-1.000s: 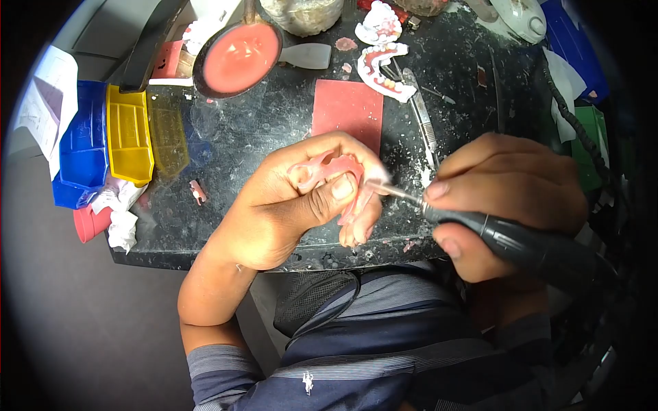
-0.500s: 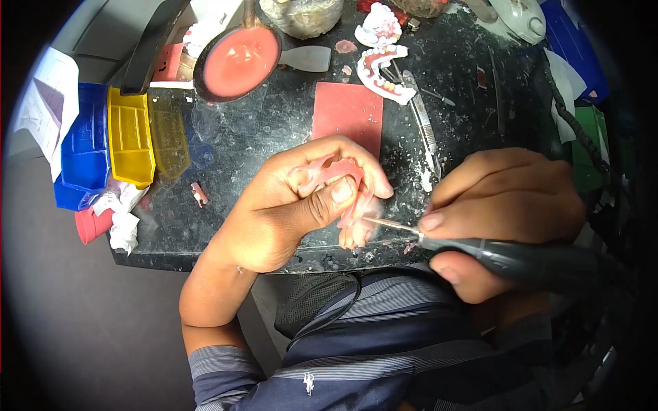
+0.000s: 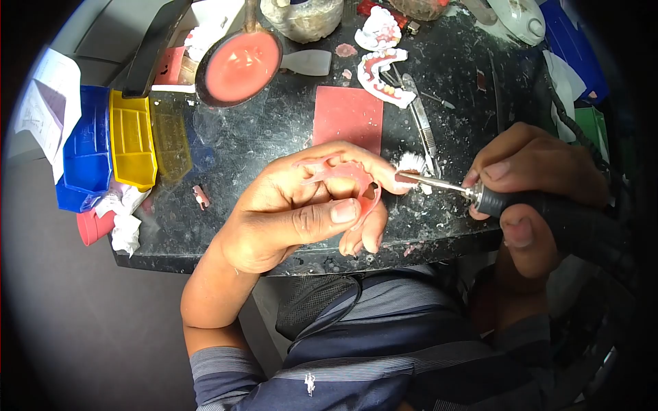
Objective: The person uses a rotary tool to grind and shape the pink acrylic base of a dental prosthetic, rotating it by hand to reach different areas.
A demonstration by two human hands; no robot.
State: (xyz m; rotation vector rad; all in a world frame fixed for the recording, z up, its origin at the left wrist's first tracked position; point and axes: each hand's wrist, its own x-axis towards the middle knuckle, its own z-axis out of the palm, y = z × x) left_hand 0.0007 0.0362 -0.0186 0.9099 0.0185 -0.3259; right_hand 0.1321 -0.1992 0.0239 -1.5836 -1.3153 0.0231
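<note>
My left hand [image 3: 264, 229] is closed on a thin, curved pink denture base [image 3: 351, 172], pinched between thumb and fingers above the bench's front edge. One end of the piece spreads over the palm, and a small gap shows near its other end. My right hand [image 3: 541, 171] grips a black rotary handpiece [image 3: 514, 205], whose metal shank points left. At the shank's tip sits a round brush [image 3: 411, 164] with white bristles. It is close to my left index fingertip and apart from the denture base. A pink wax sheet [image 3: 348, 118] lies behind my left hand.
Toothed dental models [image 3: 385, 79] stand at the back beside a scalpel handle [image 3: 421, 123]. A pan of pink wax [image 3: 243, 67] and a spatula [image 3: 306, 62] lie further left. Blue [image 3: 86, 140] and yellow bins [image 3: 130, 140] line the left edge. A small pink fragment [image 3: 200, 197] rests on the black worktop [image 3: 226, 151].
My right hand has drawn the handpiece up and to the right, so the brush has left the denture base. My left fingers have opened slightly around the piece and still hold it.
</note>
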